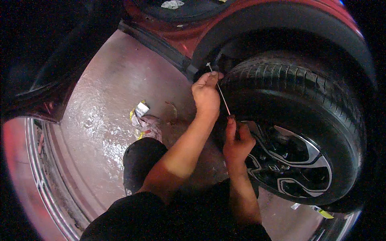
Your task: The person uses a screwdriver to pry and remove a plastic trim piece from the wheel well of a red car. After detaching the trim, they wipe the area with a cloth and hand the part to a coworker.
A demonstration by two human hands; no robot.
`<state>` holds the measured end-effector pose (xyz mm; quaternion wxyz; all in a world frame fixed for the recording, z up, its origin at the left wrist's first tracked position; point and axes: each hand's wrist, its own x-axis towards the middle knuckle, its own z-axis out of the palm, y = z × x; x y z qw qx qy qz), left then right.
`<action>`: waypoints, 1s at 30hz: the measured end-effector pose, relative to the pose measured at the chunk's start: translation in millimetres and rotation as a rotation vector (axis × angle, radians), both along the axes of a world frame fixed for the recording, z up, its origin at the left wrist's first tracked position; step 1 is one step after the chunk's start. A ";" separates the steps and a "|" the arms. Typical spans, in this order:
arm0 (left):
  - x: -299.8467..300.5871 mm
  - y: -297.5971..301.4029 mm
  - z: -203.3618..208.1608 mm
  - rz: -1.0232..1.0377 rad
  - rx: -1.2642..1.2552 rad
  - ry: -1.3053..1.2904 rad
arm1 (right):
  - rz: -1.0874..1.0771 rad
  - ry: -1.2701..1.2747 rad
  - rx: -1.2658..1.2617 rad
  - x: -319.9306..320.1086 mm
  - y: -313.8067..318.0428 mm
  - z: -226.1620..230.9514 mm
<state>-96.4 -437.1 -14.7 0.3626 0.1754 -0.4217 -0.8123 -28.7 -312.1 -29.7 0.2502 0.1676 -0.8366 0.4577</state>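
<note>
A thin, straight white strip (223, 99) with a small wider head at its upper end slants between my two hands; its exact kind cannot be made out. My left hand (207, 94) pinches it near the top, close to the front edge of the wheel arch. Lower down, the fingers of my right hand (238, 140) are closed on its bottom end, in front of the tire (297, 96). Beside that hand is the black and silver wheel rim (277, 168).
The red car body (181, 32) and its dark wheel arch trim (273, 20) curve over the tire. An open door (44, 60) hangs at the left. On the wet-looking floor (100, 92) lies a crumpled cloth (150, 123) with white and yellow scraps. A yellow-green item (323, 213) lies below the tire.
</note>
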 end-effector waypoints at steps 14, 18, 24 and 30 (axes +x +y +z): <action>0.3 -7.4 3.4 -0.004 -0.042 -0.083 | -0.011 0.231 0.372 -11.0 5.8 2.6; -4.1 -6.1 -2.2 0.042 -0.147 -0.157 | 0.012 -0.104 0.097 -0.5 -1.5 10.5; 38.6 19.6 -7.6 0.334 -0.190 -0.384 | 0.175 -0.643 -0.067 -5.6 11.0 48.8; 106.6 110.2 -34.4 -0.067 -0.241 -0.338 | 0.283 -0.676 -0.204 -9.1 11.8 55.6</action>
